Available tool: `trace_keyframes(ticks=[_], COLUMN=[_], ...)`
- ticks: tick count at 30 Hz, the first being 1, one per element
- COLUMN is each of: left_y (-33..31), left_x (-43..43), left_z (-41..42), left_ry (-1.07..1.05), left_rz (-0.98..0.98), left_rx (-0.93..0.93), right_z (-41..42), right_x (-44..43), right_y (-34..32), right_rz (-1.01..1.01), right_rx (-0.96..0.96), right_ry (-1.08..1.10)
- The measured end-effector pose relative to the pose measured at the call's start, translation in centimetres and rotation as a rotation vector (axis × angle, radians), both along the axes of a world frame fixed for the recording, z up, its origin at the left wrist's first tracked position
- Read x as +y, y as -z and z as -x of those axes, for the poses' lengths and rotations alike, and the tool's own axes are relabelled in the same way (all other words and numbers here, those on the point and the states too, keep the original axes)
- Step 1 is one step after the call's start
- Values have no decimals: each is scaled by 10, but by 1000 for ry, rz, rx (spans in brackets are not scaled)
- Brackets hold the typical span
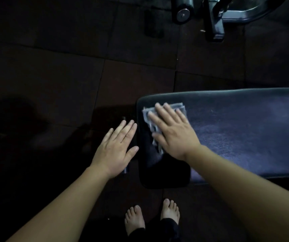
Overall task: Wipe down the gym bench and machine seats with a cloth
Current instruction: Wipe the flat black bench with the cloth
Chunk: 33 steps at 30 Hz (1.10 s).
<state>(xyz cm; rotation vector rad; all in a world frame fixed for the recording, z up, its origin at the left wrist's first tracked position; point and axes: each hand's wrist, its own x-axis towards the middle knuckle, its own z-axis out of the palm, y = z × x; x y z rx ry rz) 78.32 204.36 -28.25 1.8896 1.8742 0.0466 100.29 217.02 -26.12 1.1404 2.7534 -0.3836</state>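
The cloth [146, 113], pale grey and folded flat, is lying on the left end of the gym bench [245, 133], near the far corner of the dark padded top. The right hand [173, 133] is pressing down on it palm-first, its fingers [164, 110] stretched straight and spread a little, gripping nothing; the thumb is lying along the cloth's near edge. Most of the cloth is hidden under that hand, with only its left and far edges showing. The bench pad is running off to the right edge of the view, catching a dull bluish sheen. The left hand [117, 145] is hovering just beside the bench's end, apart from the cloth, palm down with fingers straight and relaxed, holding nothing; whether its thumb is touching the pad's edge cannot be told. Under its wrist a short metal tube [126, 169] is poking out low beside the bench. Two bare feet [135, 219] are standing on the dark tiled floor [70, 84] just in front of the bench end. Well apart at the far side, the metal frame of a machine [213, 18] is resting on the floor.
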Motion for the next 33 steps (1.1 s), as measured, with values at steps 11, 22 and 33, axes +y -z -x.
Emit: trace_keyframes(ticks=[11,22,33], left_y=[10,15,16], left_x=[-5,-13,-19], left_z=[7,5,4], left_ry=[57,47,39], left_rz=[-11,-1,-21], left_rx=[-47,-132,-184], right_z=[33,50,76], right_x=[-32,4,41], right_y=[-6,-3,3], right_rz=[11,-33,-32], right_rx=[-24,-3,-23], right_ry=[40,28,203])
